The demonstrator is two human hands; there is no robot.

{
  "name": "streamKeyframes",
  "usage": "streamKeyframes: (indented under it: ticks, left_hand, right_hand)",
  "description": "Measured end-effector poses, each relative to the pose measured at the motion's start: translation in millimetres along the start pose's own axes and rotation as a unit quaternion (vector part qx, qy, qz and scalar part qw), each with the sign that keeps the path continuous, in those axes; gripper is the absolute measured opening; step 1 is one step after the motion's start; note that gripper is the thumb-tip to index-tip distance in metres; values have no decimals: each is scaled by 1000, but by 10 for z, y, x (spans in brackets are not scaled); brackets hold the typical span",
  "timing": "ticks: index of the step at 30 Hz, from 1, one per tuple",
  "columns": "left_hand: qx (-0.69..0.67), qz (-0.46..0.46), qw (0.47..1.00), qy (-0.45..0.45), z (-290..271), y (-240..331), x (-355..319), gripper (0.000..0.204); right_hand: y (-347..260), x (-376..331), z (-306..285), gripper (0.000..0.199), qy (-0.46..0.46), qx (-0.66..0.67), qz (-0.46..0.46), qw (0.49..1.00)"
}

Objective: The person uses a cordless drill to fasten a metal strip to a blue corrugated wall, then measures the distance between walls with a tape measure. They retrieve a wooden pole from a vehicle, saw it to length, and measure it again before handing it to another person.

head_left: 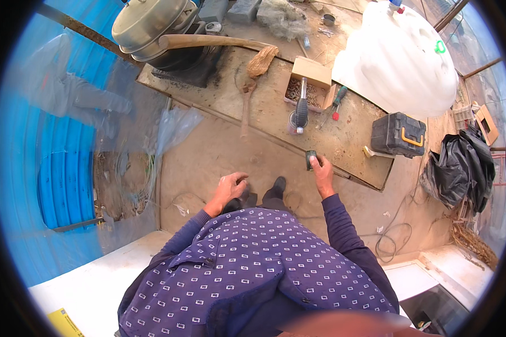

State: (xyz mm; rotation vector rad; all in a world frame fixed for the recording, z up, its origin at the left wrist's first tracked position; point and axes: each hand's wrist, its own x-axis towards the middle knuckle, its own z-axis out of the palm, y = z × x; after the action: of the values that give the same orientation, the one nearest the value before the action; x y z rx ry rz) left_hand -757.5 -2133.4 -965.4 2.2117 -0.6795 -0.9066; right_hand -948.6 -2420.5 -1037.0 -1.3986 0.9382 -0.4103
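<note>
While a small dark thing (pixel 310 161) is pinched between the thumb and fingers of the right hand (pixel 323 176), the left hand (pixel 228 190) is held low, close to the body, with its fingers curled in. Whether anything is gripped in that left hand cannot be told. The small dark thing is held by the near edge of the tabletop (pixel 351 151); whether the edge is touched by it cannot be made out. By the look of it, the step in hand is just the holding of this thing, and no work is seen being done with it. For the next move, a firm pinch seems to be called for, with the knuckles kept off the edge.

Farther in, a tool with a black grip (pixel 301 112) is seen, and behind it an open cardboard box (pixel 315 72) is partly filled with small bits. Just right of the box, a green-handled tool (pixel 340 95) is laid. More to the right, a black toolbox (pixel 385 135) is set. Off to the left, a wooden-handled tool (pixel 246 109) is placed near a brown lump (pixel 262 60). Past them, a big metal pot (pixel 146 28) is seen.
</note>
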Motion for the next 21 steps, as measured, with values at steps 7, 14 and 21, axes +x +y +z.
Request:
streamKeyframes:
  ticks: [7,14,21]
  left_hand:
    - [-518,-147,810,-234,385,374,411,56]
    - [-512,-69,839,-170,128,118,289,45]
    - [-293,99,948,80,-899,-618,-341,48]
  right_hand:
    - [-511,-832,742,71,-94,-241,-206,944]
    - [-618,-882,1121,56,-150,43,-84,984]
    - [-663,-711,2400,28,-294,168,140,930]
